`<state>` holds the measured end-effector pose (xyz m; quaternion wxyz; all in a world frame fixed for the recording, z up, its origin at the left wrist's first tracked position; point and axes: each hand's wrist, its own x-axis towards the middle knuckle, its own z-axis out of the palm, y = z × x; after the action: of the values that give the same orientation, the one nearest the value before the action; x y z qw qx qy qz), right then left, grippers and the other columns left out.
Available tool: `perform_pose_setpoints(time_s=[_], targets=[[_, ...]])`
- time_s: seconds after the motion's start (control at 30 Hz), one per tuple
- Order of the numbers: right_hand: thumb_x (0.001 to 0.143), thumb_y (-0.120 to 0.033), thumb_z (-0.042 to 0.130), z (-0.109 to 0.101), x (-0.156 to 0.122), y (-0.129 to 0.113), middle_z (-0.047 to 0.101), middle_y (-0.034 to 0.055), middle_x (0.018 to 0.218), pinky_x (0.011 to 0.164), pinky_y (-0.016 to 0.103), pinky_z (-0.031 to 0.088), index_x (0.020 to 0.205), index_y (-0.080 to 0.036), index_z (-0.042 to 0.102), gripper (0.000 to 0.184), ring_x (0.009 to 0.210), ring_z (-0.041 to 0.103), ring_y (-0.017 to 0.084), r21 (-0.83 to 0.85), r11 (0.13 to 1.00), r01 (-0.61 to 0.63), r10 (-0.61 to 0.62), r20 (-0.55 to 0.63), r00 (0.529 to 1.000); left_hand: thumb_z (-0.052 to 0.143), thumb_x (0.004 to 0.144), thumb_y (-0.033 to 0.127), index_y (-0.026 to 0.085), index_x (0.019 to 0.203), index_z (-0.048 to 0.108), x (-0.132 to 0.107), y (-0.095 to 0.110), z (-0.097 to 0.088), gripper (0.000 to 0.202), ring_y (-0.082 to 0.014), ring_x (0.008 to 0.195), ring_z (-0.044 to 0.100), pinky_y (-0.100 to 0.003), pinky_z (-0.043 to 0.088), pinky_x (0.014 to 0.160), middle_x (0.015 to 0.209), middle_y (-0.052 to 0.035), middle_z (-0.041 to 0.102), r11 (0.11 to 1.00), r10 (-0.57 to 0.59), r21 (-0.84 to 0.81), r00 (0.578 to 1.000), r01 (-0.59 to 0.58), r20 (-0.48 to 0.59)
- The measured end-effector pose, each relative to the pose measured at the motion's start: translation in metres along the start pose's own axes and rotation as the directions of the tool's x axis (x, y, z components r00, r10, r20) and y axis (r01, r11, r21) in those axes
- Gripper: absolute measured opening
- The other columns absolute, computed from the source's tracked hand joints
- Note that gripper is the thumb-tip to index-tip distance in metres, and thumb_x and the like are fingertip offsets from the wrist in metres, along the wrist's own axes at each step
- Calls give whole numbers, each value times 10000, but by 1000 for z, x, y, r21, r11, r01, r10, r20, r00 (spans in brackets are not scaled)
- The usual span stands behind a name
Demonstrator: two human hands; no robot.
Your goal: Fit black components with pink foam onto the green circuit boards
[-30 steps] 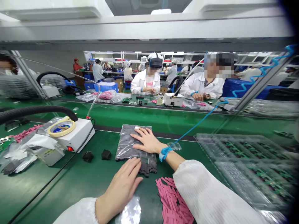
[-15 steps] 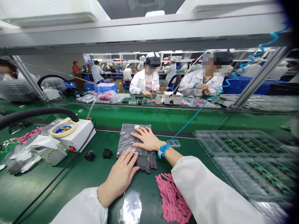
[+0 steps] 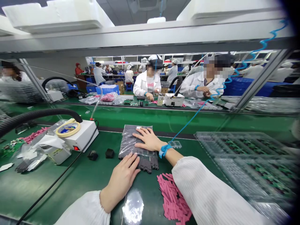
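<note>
A clear plastic bag packed with dark ribbed strips (image 3: 134, 140) lies flat on the green bench, with dark strip ends (image 3: 147, 164) sticking out of its near end. My right hand (image 3: 147, 139) presses on the bag's upper right part, fingers spread, with a blue wrist strap (image 3: 164, 151) around the wrist. My left hand (image 3: 122, 176) rests flat on the bag's near left corner. Neither hand grips anything. A loose heap of pink foam strips (image 3: 172, 197) lies below my right forearm.
Left of the bag are several black blocks (image 3: 109, 153) and a white machine (image 3: 81, 136) with a tape roll on top. Trays of green circuit boards (image 3: 243, 162) stand at right. A glass partition separates this bench from co-workers opposite.
My left hand has slid forward from beside the strips onto the bag's near corner. The view has shifted slightly, and my right hand stays on the bag.
</note>
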<state>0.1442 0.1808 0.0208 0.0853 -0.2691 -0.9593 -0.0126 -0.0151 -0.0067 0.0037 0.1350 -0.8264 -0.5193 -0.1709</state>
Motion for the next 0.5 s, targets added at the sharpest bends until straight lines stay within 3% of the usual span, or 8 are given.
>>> perform_pose_setpoints(time_s=[0.17,0.27,0.37,0.5], targets=[[983,-656,379,-10,4,-7,405,138,1580,1153,599,226,1479,-274,473,633,1457,329,350,-1,1000,-21,21,12,1000,572,961,238,118,1313,604,2,-1,-5,374,-300,1254,615,-441,555,1022,1364,-144,650,1000,-16,-13,1000,16,-1],[1012,-613,341,-14,16,-24,412,146,1572,1152,604,232,1475,-248,475,604,1458,322,348,-7,1000,-30,30,-11,999,610,945,302,125,1332,588,3,-3,-7,426,-318,1280,591,-478,545,1030,1388,-163,627,999,-29,-30,1000,29,4],[1001,-639,339,-12,37,-44,384,143,1589,1156,616,225,1506,-248,422,644,1465,305,345,-2,1000,-9,9,-24,1000,612,943,333,142,1350,572,2,-5,-7,451,-337,1292,577,-528,529,1037,1394,-171,620,998,-39,-49,999,40,22],[960,-690,395,-1,58,-62,386,132,1592,1165,601,231,1498,-257,438,692,1471,300,340,20,998,62,-62,5,998,574,965,361,157,1386,532,2,-7,-9,470,-314,1326,548,-520,511,1062,1429,-158,593,994,-45,-93,997,52,68]])
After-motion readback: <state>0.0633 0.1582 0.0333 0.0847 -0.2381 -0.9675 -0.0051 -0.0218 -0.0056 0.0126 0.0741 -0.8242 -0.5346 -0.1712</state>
